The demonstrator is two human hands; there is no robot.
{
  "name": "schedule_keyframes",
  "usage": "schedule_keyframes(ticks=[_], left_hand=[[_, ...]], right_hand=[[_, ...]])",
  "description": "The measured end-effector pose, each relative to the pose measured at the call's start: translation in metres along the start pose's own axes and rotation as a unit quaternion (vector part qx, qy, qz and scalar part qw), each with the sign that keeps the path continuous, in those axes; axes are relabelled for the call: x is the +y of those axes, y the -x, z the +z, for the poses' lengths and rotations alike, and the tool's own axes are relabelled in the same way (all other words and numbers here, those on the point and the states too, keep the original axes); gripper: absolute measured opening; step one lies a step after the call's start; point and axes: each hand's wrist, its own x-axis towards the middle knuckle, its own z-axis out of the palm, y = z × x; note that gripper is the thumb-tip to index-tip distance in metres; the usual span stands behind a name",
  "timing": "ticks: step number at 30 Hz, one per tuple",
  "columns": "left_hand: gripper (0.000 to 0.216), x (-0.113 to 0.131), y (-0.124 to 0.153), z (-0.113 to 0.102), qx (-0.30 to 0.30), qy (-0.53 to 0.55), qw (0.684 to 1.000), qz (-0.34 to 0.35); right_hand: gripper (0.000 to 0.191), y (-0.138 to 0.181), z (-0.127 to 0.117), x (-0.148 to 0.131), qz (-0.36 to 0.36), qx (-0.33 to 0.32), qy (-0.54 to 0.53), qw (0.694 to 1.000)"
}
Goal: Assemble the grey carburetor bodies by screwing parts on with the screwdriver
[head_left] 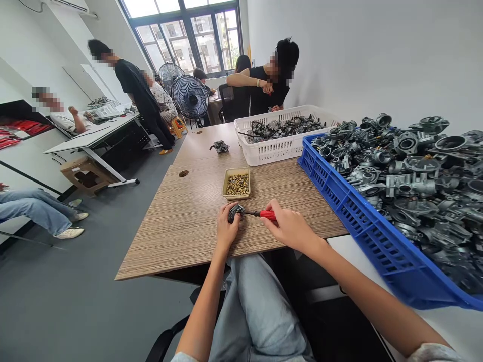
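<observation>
Near the table's front edge, my left hand (227, 226) is closed around a small dark metal carburetor (234, 212). My right hand (289, 225) grips the red handle of a screwdriver (267, 215). Its shaft points left and its tip meets the side of the carburetor; the exact contact spot is too small to make out. Just beyond my left hand stands a small cream tray (223, 190) holding many brass-coloured small parts.
A blue crate (339, 203) heaped with metal carburetors stands at the right. Behind it is a white basket (260, 157) of similar parts. One lone carburetor (220, 146) lies farther back on the wooden table (181, 221). A co-worker (260, 90) sits across, near a fan (190, 96).
</observation>
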Motion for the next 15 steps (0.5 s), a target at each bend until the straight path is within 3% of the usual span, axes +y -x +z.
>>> schedule_keyframes(ticks=[5, 15], left_hand=[[0.037, 0.0002, 0.0001, -0.0002, -0.001, -0.001, 1.0, 0.001], [0.034, 0.0026, -0.0008, 0.0, -0.001, 0.002, 1.0, 0.003]], right_hand=[[0.016, 0.0016, 0.0004, 0.0032, -0.045, -0.001, -0.029, 0.999], [0.025, -0.0011, 0.0084, -0.0012, 0.013, 0.02, 0.071, 0.997]])
